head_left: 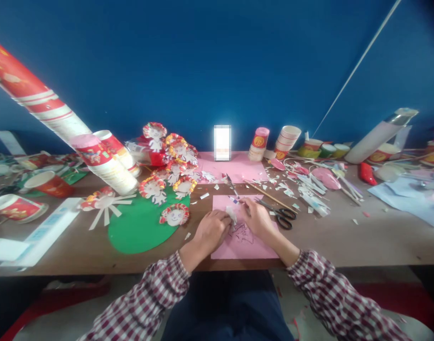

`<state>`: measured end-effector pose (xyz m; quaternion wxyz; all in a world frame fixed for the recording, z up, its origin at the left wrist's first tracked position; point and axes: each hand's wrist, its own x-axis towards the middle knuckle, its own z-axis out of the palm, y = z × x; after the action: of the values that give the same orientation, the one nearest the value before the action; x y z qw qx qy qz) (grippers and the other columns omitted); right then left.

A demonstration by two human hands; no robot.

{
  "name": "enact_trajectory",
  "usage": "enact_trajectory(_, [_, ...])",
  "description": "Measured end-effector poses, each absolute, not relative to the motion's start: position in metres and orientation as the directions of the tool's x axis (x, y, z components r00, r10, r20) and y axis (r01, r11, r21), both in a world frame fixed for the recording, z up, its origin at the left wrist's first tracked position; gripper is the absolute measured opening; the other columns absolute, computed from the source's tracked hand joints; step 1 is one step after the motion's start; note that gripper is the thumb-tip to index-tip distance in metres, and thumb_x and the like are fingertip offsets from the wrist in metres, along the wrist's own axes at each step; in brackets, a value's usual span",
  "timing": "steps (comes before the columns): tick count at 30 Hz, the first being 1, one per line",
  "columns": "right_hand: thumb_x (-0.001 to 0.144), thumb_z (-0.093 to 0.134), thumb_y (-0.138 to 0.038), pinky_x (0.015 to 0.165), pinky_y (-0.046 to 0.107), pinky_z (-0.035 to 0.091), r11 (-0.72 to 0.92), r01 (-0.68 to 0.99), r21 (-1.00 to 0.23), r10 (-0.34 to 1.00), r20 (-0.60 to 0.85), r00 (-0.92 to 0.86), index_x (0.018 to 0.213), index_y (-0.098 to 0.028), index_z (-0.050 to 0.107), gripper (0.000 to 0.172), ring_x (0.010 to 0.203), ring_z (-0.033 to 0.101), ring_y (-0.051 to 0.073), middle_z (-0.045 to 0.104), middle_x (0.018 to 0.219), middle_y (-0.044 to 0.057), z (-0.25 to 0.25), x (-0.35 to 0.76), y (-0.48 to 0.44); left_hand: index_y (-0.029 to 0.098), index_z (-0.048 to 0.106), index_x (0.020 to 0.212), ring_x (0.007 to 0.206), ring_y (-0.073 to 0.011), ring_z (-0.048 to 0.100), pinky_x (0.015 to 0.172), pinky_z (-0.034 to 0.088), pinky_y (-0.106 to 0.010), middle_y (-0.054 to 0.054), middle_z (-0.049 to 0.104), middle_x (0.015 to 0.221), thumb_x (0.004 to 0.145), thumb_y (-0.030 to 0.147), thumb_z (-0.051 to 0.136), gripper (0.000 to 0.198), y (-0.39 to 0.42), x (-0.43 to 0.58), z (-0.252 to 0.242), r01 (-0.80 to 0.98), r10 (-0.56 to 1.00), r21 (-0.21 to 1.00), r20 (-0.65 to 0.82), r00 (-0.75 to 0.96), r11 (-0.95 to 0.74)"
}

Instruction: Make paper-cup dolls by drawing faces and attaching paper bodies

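My left hand (215,228) has its fingers bent over a small white paper piece (231,215) on a pink sheet (222,251). Close beside it, my right hand (257,215) is closed, with the blue-and-white end of what looks like a pen (234,199) at its fingertips. Dark scribbled lines mark the pink sheet below both hands. Black-handled scissors (285,218) lie just right of my right hand. To the left, a paper face with a red-and-yellow frill (174,215) rests on a green oval sheet (142,234).
More frilled paper figures (155,135) are piled behind the green sheet. Paper-cup stacks (113,173) lean at the left, and others (287,139) stand at the back. A thin wooden stick (270,193) and paper scraps (291,187) lie beyond my hands. A blue wall (217,61) rises behind.
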<state>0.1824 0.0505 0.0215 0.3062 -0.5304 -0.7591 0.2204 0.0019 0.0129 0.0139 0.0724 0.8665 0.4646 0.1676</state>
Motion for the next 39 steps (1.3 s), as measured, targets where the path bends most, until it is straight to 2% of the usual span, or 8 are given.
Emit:
enact_trajectory(4, [0.093,0.036,-0.028,0.06,0.025,0.046,0.305,0.49,-0.817,0.947,0.204,-0.248,0.128,-0.018,0.053,0.04,0.056,0.056,0.013,0.066,0.077,0.003,0.026,0.189,0.058,0.019,0.066,0.096,0.097,-0.0209,0.056,0.087,0.044,-0.036,-0.007,0.063,0.098,0.09,0.019,0.05,0.017,0.015,0.003,0.019,0.79,0.837,0.279,0.194,0.511,-0.546])
enact_trajectory(7, [0.092,0.04,-0.034,0.054,0.023,0.046,0.272,0.33,-0.904,0.945,0.185,-0.271,0.121,-0.018,0.059,0.039,0.053,0.054,0.01,0.064,0.083,0.004,0.026,0.19,0.066,0.019,0.065,0.096,0.097,-0.0212,0.055,0.087,0.045,-0.036,-0.007,0.063,0.096,0.086,0.017,0.055,0.015,0.017,0.004,0.021,0.792,0.84,0.281,0.171,0.514,-0.542])
enact_trajectory(11, [0.089,0.044,-0.038,0.049,0.021,0.045,0.137,0.176,-0.975,0.944,0.075,-0.321,0.113,-0.017,0.063,0.037,0.061,0.058,0.011,0.065,0.09,0.007,0.028,0.189,0.073,0.021,0.063,0.106,0.101,-0.0224,0.054,0.089,0.045,-0.037,-0.007,0.062,0.102,0.085,0.016,0.054,0.023,0.019,0.003,0.02,0.79,0.832,0.262,0.153,0.533,-0.554])
enact_trajectory(16, [0.087,0.047,-0.038,0.062,0.026,0.05,0.093,0.027,-0.995,0.926,0.076,-0.371,0.118,-0.021,0.058,0.037,0.082,0.063,0.017,0.067,0.103,0.01,0.03,0.189,0.074,0.019,0.064,0.109,0.106,-0.0258,0.054,0.09,0.044,-0.041,-0.009,0.062,0.107,0.085,0.018,0.054,0.026,0.023,0.004,0.019,0.795,0.834,0.251,0.133,0.536,-0.552])
enact_trajectory(20, [0.078,0.064,-0.038,0.063,0.027,0.05,0.113,0.075,-0.991,0.956,0.088,-0.281,0.11,-0.02,0.06,0.037,0.076,0.063,0.016,0.069,0.091,0.008,0.024,0.186,0.073,0.017,0.064,0.104,0.101,-0.0272,0.055,0.086,0.046,-0.041,-0.011,0.062,0.099,0.083,0.019,0.056,0.023,0.029,0.006,0.024,0.796,0.83,0.238,0.119,0.546,-0.557])
enact_trajectory(26, [0.078,0.062,-0.045,0.048,0.024,0.042,0.053,0.151,-0.987,0.995,0.039,-0.097,0.081,-0.016,0.065,0.03,0.051,0.051,0.012,0.06,0.06,0.001,0.016,0.187,0.07,0.016,0.062,0.099,0.096,-0.0266,0.055,0.085,0.046,-0.042,-0.01,0.061,0.097,0.079,0.022,0.059,0.021,0.033,0.006,0.022,0.797,0.833,0.243,0.138,0.535,-0.552])
enact_trajectory(32, [0.083,0.057,-0.036,0.061,0.027,0.046,0.168,0.356,-0.919,0.984,0.134,-0.118,0.076,-0.018,0.063,0.02,0.067,0.059,0.017,0.064,0.074,0.004,0.016,0.189,0.068,0.017,0.059,0.104,0.1,-0.0261,0.054,0.087,0.046,-0.041,-0.008,0.061,0.105,0.08,0.023,0.056,0.025,0.032,0.002,0.017,0.776,0.827,0.289,0.162,0.538,-0.561])
enact_trajectory(39, [0.09,0.048,-0.035,0.06,0.028,0.044,0.222,0.443,-0.869,0.974,0.177,-0.142,0.079,-0.02,0.059,0.022,0.059,0.055,0.016,0.06,0.066,0.002,0.017,0.183,0.068,0.018,0.059,0.101,0.099,-0.0265,0.053,0.086,0.046,-0.042,-0.008,0.061,0.105,0.076,0.022,0.058,0.025,0.036,0.001,0.017,0.765,0.828,0.323,0.138,0.544,-0.557])
